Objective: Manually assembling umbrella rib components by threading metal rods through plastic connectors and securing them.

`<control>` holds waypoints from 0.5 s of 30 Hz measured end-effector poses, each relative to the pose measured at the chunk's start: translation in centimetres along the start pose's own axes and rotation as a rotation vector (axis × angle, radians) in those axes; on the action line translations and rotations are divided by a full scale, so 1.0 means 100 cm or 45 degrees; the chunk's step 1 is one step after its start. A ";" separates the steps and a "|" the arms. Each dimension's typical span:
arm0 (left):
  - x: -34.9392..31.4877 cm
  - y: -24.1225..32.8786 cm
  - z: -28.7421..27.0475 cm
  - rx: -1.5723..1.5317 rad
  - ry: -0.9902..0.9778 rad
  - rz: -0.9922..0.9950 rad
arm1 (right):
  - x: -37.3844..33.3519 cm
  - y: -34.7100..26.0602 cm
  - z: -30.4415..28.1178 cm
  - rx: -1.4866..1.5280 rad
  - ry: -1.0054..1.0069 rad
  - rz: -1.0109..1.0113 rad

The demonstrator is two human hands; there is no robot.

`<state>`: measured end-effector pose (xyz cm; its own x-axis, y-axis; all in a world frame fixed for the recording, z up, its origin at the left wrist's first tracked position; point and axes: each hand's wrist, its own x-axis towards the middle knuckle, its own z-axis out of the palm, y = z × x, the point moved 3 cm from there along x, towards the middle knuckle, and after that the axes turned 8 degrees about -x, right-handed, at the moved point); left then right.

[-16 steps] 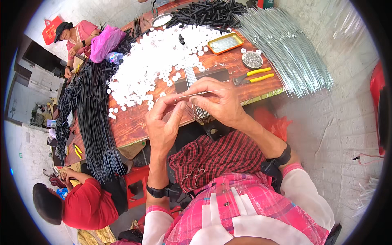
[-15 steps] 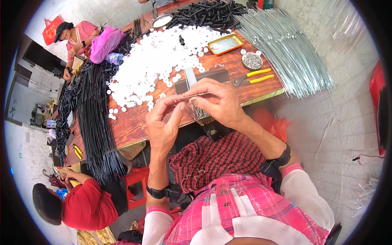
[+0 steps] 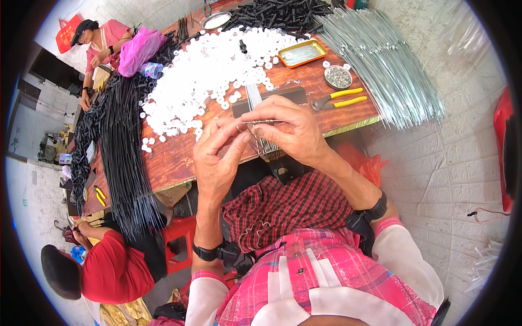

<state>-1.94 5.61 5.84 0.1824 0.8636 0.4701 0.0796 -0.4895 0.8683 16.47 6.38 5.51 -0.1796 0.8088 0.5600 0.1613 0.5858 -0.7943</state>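
Between the thumb and fingers of my right hand point(image 3: 296, 133) is a thin metal wire point(image 3: 298, 119), lying nearly level. Its left end reaches the fingertips of my left hand point(image 3: 217, 160), whose thumb and index finger are bent together in a pinch. Whatever tiny piece they may hold is too small to make out. Below and behind my fingers, a row of straight metal rods point(image 3: 253, 95) lies across a dark block point(image 3: 291, 95) at the table edge, with their near ends at a black holder point(image 3: 283, 170). My hands partly hide the rods.
White round caps point(image 3: 190, 81) are heaped on the wooden table point(image 3: 168, 171). Yellow-handled pliers point(image 3: 342, 99), a dish of small parts point(image 3: 338, 77) and a yellow tray point(image 3: 302, 54) lie right, beside long metal rods point(image 3: 386, 65). Black rods point(image 3: 128, 152) hang off left. Two people sit left.
The wire has gone from slanting up to the right to nearly level. My hands have come slightly closer at the fingertips. The view has shifted a little.
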 end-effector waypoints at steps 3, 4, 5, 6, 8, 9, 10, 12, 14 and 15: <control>0.000 0.008 0.009 0.088 -0.016 -0.117 | 0.000 0.002 0.002 0.010 0.020 -0.034; -0.002 0.006 0.011 -0.094 0.009 -0.217 | 0.000 0.002 0.003 0.015 0.017 -0.029; -0.004 0.004 0.012 -0.276 0.035 -0.315 | 0.000 0.002 0.003 0.047 0.020 -0.020; -0.005 0.000 0.012 -0.277 0.036 -0.316 | 0.001 0.002 0.003 0.075 0.026 -0.014; -0.009 -0.007 0.012 -0.180 0.005 -0.188 | -0.001 0.006 0.004 0.089 0.026 0.019; -0.009 -0.007 0.013 -0.179 0.006 -0.187 | -0.001 0.007 0.004 0.105 0.026 0.049; -0.010 -0.006 0.014 -0.157 0.030 -0.168 | 0.000 0.007 0.003 0.105 0.026 0.048; -0.010 -0.006 0.013 -0.136 0.054 -0.149 | 0.001 0.005 0.003 0.076 0.007 0.039; -0.010 -0.003 0.013 0.092 0.013 -0.067 | 0.001 0.006 0.004 0.071 0.000 0.030; -0.010 -0.002 0.014 0.092 0.013 -0.067 | 0.001 0.006 0.004 0.068 -0.007 0.020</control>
<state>-0.76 4.73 4.96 0.1660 0.8893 0.4260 0.1591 -0.4505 0.8785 16.15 6.83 5.02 -0.1830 0.8174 0.5462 0.1123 0.5693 -0.8144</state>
